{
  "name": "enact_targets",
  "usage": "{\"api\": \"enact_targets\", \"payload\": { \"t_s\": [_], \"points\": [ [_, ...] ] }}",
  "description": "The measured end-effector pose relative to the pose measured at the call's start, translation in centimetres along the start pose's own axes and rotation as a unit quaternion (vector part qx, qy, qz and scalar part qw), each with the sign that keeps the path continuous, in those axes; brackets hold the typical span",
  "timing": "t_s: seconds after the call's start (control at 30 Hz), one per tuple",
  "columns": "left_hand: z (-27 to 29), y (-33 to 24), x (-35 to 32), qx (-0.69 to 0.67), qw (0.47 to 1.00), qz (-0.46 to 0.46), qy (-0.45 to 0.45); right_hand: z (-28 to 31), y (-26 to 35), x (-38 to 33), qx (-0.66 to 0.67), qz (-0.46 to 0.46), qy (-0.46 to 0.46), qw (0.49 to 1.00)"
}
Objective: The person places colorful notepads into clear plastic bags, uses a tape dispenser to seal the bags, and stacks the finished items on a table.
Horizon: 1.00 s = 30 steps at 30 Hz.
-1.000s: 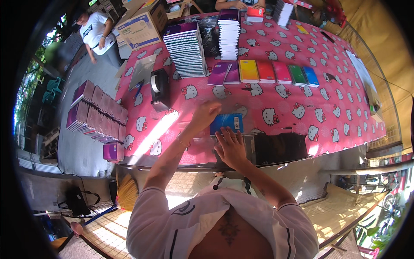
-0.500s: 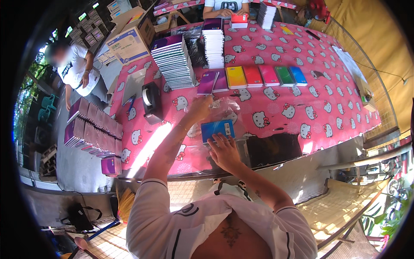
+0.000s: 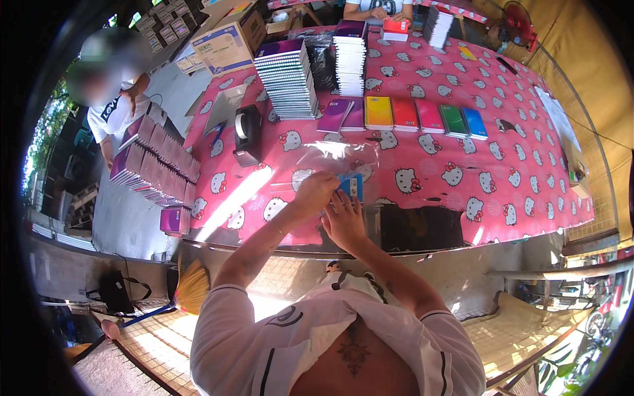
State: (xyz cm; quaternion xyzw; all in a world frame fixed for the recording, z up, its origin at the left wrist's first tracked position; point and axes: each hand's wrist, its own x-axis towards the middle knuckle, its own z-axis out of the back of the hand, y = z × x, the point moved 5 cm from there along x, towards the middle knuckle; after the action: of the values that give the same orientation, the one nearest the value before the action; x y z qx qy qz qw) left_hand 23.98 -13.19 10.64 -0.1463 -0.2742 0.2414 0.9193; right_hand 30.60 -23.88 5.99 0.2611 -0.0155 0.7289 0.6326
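A small blue spiral notebook (image 3: 352,187) lies on the table in front of me, with thin clear plastic (image 3: 333,153) spread around and beyond it. My right hand (image 3: 345,221) rests over the notebook's near part, fingers stretched and apart. At the notebook's left edge, my left hand (image 3: 316,193) is closed, its fingertips pressed together, seemingly on the plastic; they partly cover the notebook. Beyond stands a row of notebooks: purple ones (image 3: 333,115), then yellow (image 3: 378,113), red (image 3: 405,114), pink (image 3: 429,117), green (image 3: 454,121) and blue (image 3: 475,123).
A black tape dispenser (image 3: 248,138) stands left, near wrapped purple notebook stacks (image 3: 155,162). Tall notebook stacks (image 3: 287,82) and a cardboard box (image 3: 228,46) are farther back. One person (image 3: 122,115) stands left; another's hands (image 3: 386,14) hold a red notebook across the table.
My left hand has come down and nearer, from the plastic beyond the notebook to its left edge beside my right hand. My right hand stays on the notebook. The view has shifted slightly.
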Motion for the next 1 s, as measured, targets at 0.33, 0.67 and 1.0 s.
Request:
{"api": "enact_targets", "payload": {
  "t_s": [0.33,0.67,1.0],
  "points": [
    [-2.3,0.4,-2.8,-0.105,0.974,0.201,0.016,-0.7,-2.7,0.9,0.157,-0.025,0.008,0.987],
    [-5.2,-1.8,-3.1,0.082,0.996,0.047,0.003,-1.1,-23.8,1.5,0.494,-0.272,0.021,0.826],
    [-2.2,-3.4,-6.4,0.128,0.985,0.111,-0.040,1.7,-6.8,0.0,-0.079,0.136,-0.035,0.987]
  ]
}}
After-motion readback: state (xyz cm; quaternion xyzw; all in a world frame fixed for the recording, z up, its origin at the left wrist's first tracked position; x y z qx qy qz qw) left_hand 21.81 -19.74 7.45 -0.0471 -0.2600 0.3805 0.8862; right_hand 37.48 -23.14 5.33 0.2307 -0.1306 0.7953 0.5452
